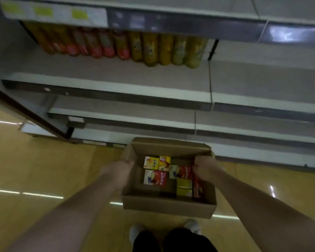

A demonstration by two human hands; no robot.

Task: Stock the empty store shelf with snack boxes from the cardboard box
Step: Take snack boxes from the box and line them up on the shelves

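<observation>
left hand (121,172) and right hand (205,167) gripping side walls of cardboard box (168,206), lower centre; snack boxes (155,177) inside. light, stiff, probably easy by the rims.

left hand (119,171) grips cardboard box (168,206) | right hand (205,167) grips rim | snack boxes (155,177) inside

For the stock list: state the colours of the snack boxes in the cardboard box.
Red and yellow snack boxes, seen in the head view.

snack boxes (155,177) print blurred, shelf labels (53,12) unreadable
</observation>
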